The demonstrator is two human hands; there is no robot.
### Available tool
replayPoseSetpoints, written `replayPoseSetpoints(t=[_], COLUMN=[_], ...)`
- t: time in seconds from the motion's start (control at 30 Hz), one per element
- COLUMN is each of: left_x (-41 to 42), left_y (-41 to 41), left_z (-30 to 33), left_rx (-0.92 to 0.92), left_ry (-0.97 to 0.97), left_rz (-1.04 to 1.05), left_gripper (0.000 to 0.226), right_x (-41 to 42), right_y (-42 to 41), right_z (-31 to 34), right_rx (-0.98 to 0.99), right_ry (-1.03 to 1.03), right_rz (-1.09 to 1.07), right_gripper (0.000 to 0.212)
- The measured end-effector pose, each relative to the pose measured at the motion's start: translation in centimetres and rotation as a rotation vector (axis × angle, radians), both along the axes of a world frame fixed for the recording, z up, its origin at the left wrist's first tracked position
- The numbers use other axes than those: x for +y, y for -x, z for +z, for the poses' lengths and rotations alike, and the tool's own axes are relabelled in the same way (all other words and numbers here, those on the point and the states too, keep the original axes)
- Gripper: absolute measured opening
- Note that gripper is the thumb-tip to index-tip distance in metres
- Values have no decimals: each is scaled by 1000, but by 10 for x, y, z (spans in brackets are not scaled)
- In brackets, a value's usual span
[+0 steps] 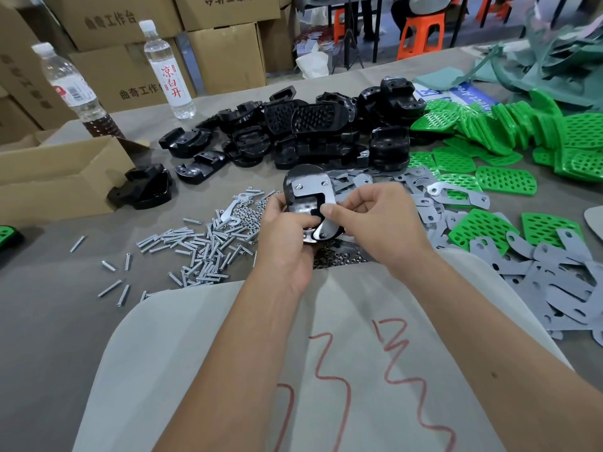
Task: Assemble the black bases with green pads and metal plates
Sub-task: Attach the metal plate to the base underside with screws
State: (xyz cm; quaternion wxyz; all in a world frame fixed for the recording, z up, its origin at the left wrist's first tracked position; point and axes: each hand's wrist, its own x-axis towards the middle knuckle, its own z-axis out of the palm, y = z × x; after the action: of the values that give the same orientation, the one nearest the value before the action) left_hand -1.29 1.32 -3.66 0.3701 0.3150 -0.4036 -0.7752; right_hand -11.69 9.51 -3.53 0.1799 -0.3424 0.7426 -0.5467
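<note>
At frame centre, both hands, left [287, 230] and right [368, 216], grip a base [301, 187], seating its plate [311, 189]; fastening likely follows.

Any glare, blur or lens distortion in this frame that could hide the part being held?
Head view: wide-angle bending curves the cardboard boxes and table edge; glare streaks the held black base and its metal plate; both hands, left hand and right hand, are sharp; far background is softer.
</note>
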Motion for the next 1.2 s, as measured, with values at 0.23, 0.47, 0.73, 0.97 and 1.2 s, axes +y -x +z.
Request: replayPoseSetpoints(t=[0.23,0.47,0.73,0.97,1.2], left_x=[0,3,4,2,-6], left_y=[-1,0,-4,-7,-14], left_z=[3,7,10,12,13], left_rx=[49,104,109,-120,-130], left_ry=[0,7,72,286,271], left_rz=[-34,-55,-87,11,38], left_gripper=[55,44,33,29,16], right_x=[-1,3,1,1,1], right_y=[1,5,5,1,0], right_z=[-3,2,0,0,-1], right_rx=[24,-328,-319,-131,12], right_ry=[63,116,169,122,69], right_rz=[-53,193,244,266,249], right_gripper=[34,14,12,7,6])
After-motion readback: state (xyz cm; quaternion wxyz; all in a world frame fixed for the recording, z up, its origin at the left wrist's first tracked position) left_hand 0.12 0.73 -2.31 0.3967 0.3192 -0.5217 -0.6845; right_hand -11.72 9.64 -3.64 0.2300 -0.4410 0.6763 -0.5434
